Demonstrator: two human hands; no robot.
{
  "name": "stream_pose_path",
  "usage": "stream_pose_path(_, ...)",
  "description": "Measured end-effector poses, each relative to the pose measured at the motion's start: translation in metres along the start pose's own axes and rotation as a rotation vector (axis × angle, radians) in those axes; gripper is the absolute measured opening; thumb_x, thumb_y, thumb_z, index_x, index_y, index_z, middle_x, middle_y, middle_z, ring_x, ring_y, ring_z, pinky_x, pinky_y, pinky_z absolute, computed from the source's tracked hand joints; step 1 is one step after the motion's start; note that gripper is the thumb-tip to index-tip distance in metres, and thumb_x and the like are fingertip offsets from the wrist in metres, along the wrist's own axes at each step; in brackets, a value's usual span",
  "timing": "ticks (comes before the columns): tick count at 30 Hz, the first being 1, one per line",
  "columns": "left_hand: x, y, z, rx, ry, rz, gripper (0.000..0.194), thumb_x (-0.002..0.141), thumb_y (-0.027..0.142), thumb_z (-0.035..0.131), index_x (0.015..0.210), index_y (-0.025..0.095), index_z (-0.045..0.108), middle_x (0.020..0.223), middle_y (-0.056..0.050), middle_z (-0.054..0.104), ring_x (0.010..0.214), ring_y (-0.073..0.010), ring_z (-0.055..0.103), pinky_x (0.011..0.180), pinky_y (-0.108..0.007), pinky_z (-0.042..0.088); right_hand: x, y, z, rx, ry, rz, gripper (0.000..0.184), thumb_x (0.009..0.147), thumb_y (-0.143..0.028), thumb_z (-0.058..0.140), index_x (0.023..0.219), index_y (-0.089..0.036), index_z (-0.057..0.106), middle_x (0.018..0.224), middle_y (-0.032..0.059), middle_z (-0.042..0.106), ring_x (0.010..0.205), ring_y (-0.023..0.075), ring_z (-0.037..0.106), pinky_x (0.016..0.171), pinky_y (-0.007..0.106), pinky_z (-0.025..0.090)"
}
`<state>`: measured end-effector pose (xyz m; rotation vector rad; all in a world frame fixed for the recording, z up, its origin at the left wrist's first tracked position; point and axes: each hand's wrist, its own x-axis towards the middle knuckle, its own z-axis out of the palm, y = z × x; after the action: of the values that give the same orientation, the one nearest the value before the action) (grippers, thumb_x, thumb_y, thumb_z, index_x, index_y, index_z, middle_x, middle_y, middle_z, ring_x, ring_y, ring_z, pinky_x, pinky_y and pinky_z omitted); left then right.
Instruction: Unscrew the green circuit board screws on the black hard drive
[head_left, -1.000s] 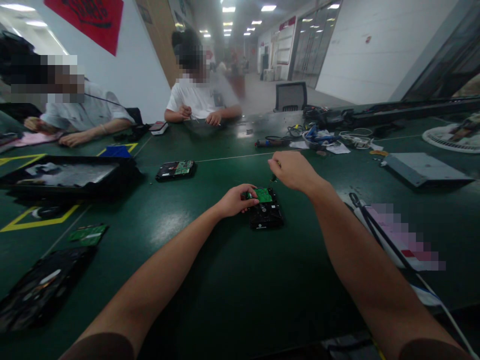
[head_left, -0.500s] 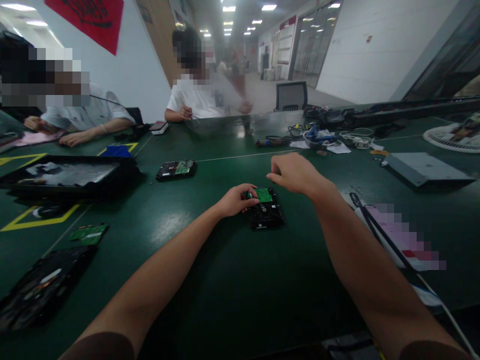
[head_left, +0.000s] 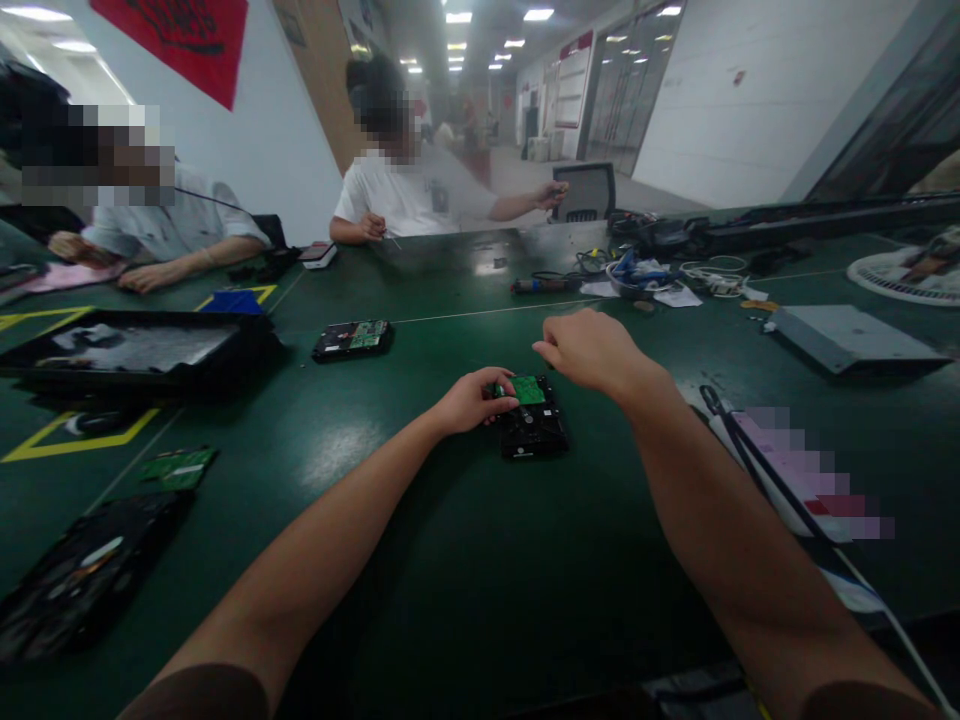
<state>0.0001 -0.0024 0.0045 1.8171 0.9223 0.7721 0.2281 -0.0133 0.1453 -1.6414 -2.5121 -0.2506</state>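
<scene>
A black hard drive (head_left: 534,432) lies on the green table with its green circuit board facing up. My left hand (head_left: 474,402) grips its left side, thumb across the top near the board. Just beyond the drive's far right corner, my right hand (head_left: 589,345) is raised with its fingers curled closed. Whatever those fingers hold, if anything, is hidden behind the hand.
Another hard drive (head_left: 352,340) lies farther back. At left are a black tray (head_left: 142,350), a loose green circuit board (head_left: 178,467) and a dark drive casing (head_left: 97,570). A grey metal box (head_left: 859,338) sits at right. Two people sit across the table.
My hands and the hard drive stay almost still. Across the table, the person in white has moved an arm outward to the right.
</scene>
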Motion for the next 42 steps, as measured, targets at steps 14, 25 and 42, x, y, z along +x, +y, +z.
stream_pose_path(14,-0.001,0.004,0.0,-0.017,-0.004,0.0,0.025,0.089,0.031,0.078,0.105,0.016,0.067,0.153,-0.016,0.052,0.062,-0.0038,0.061,0.052,-0.022,0.054,-0.01,-0.005,-0.01,-0.026,-0.204,0.006,0.032,0.083,-0.041,0.085,0.103,-0.017,0.08,0.099,0.0193,0.078,0.093,0.0375,0.075,0.072,0.042,0.056)
stream_pose_path(25,-0.001,0.0,0.0,-0.015,-0.01,0.01,0.026,0.089,0.033,0.078,0.105,0.016,0.066,0.152,-0.016,0.052,0.063,-0.0046,0.062,0.052,-0.022,0.054,-0.011,-0.008,-0.009,-0.039,-0.244,0.019,0.024,0.083,-0.038,0.085,0.092,-0.017,0.083,0.096,0.0217,0.079,0.094,0.0423,0.075,0.072,0.049,0.058)
stream_pose_path(42,-0.001,0.002,0.0,-0.012,-0.009,0.018,0.024,0.09,0.031,0.078,0.105,0.016,0.067,0.154,-0.016,0.051,0.061,-0.0035,0.062,0.051,-0.021,0.054,-0.015,-0.017,-0.02,-0.084,-0.261,-0.068,0.023,0.087,-0.021,0.067,0.103,-0.013,0.081,0.113,0.0231,0.074,0.096,0.0363,0.073,0.072,0.042,0.054)
